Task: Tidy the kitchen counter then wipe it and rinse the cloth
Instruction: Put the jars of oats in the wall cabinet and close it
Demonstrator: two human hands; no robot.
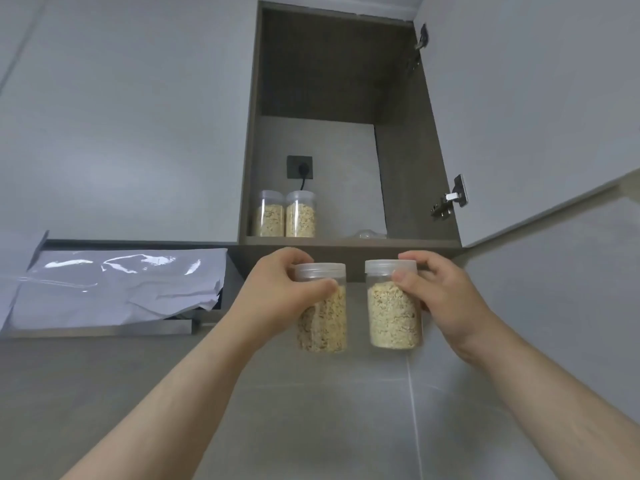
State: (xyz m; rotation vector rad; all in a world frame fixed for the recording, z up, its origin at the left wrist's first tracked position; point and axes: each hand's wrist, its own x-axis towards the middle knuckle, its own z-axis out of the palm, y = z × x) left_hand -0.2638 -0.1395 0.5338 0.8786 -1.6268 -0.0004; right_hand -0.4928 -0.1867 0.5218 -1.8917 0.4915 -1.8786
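Note:
I look up at an open wall cabinet (408, 188). My left hand (277, 296) grips a clear plastic jar of oats (325, 327) with a screw lid. My right hand (440, 299) grips a second, matching jar of oats (393, 317). Both jars are raised side by side just below the cabinet's bottom shelf edge (349, 242). On that shelf, at its left, stand two more such jars (268, 216) (300, 216), touching each other.
A black wall socket (300, 167) with a plugged cable sits inside the cabinet above the two jars. The cabinet door (526, 109) is swung open to the right, hinges showing. A range hood wrapped in plastic film (114, 285) juts out at the left. A small clear object (369, 233) lies on the shelf.

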